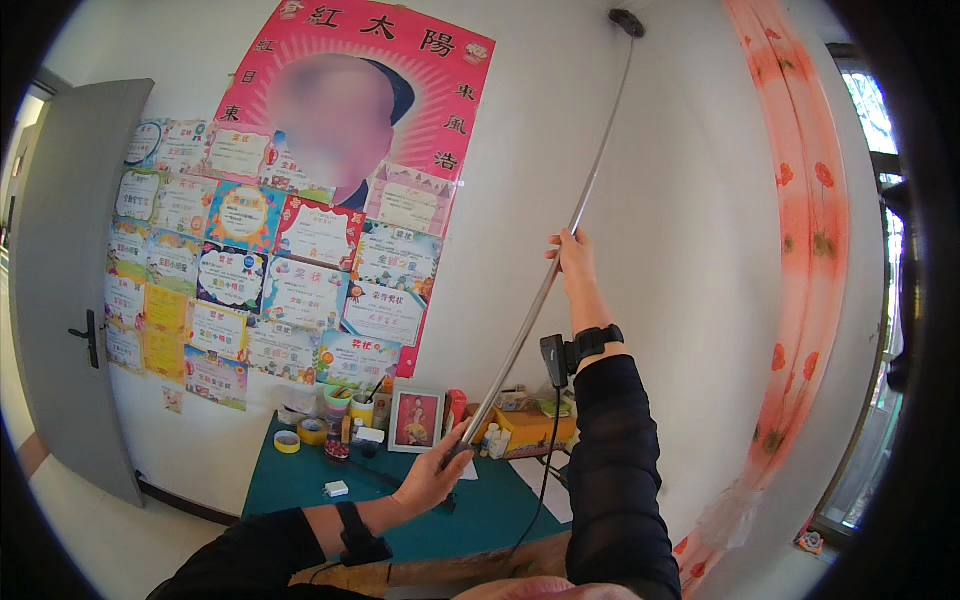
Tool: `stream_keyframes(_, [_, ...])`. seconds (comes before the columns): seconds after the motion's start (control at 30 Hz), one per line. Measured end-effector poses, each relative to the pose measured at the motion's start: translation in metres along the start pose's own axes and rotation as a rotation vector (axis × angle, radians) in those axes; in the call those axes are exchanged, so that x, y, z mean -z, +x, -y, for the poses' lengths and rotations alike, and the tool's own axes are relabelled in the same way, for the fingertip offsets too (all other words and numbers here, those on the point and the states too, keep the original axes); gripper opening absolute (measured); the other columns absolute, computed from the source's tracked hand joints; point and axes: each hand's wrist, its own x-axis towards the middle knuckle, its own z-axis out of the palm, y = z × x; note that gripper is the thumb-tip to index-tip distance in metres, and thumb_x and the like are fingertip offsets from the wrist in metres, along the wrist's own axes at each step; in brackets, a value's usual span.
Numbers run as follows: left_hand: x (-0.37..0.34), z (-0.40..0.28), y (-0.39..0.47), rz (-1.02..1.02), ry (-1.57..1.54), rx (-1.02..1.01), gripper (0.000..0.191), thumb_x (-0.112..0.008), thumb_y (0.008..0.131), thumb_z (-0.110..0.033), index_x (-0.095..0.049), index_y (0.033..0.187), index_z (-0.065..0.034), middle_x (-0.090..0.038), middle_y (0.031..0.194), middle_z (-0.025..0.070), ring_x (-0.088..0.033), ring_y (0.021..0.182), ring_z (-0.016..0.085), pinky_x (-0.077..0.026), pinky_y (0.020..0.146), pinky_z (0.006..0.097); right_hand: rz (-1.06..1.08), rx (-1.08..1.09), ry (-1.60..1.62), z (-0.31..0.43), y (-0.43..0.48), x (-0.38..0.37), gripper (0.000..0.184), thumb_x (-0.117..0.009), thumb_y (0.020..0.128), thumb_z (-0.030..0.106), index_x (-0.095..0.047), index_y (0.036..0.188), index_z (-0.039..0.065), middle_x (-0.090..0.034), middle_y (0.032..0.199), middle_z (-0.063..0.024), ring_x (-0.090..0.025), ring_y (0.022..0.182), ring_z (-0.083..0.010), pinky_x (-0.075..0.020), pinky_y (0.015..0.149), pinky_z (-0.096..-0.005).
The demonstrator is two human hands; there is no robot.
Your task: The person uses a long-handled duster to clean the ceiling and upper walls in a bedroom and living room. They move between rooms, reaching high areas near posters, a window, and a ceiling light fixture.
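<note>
A long metal pole runs from low centre up to the right. Its dark head lies near the top of the white wall, and may touch it; the exact kind of head is unclear. My left hand grips the lower end of the pole above the green-topped table. Farther up the shaft, my right hand is closed around it. Both wrists wear black straps, and a small black device with a cable hangs at the right one.
The green table holds tape rolls, a framed picture, bottles and a yellow box. Certificates and a poster cover the wall. A pink curtain hangs by the window at right; a grey door stands open at left.
</note>
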Motion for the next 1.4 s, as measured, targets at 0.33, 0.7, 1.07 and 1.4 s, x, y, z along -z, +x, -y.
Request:
stream_keyframes(0.33, [0.010,0.002,0.013,0.094,-0.302,0.041,0.049,-0.043,0.093,-0.017,-0.023,0.138,-0.0152,-0.036,0.059,-0.0034,-0.034,0.041,0.004,-0.030,0.034,0.0186,-0.080,0.031,-0.078,-0.005,0.015,-0.013,0.022,-0.043,0.086,0.019,-0.050,0.101,0.004,-0.054,0.074,-0.0042,-0.050,0.051,-0.0129,-0.0404,0.045,-0.0279])
stream_keyframes(0.7, [-0.012,-0.014,0.022,0.307,-0.339,0.120,0.051,-0.041,0.094,-0.023,-0.018,0.139,-0.0138,-0.042,0.062,0.0004,-0.037,0.038,0.007,-0.033,0.033,0.0215,-0.285,0.154,-0.068,0.038,0.011,0.033,0.034,-0.048,0.083,0.015,-0.047,0.114,0.001,-0.049,0.066,-0.0035,-0.043,0.047,-0.0108,-0.0377,0.043,-0.0258])
stream_keyframes(1.07, [-0.026,0.007,-0.007,0.404,-0.326,0.154,0.052,-0.041,0.094,-0.020,-0.017,0.139,-0.0111,-0.047,0.065,0.0015,-0.041,0.040,0.007,-0.034,0.033,0.0207,-0.316,0.212,-0.217,0.066,-0.070,0.061,0.045,-0.049,0.086,0.020,-0.039,0.127,0.002,-0.050,0.071,-0.0019,-0.045,0.053,-0.0085,-0.0380,0.049,-0.0245])
stream_keyframes(1.4, [-0.024,0.001,-0.031,0.475,-0.500,0.200,0.053,-0.041,0.094,-0.020,-0.016,0.140,-0.0138,-0.043,0.063,0.0002,-0.038,0.042,0.006,-0.033,0.034,0.0202,-0.371,0.311,-0.186,0.088,-0.097,0.056,0.048,-0.049,0.086,0.019,-0.037,0.130,0.002,-0.049,0.072,-0.0017,-0.043,0.054,-0.0072,-0.0370,0.048,-0.0226])
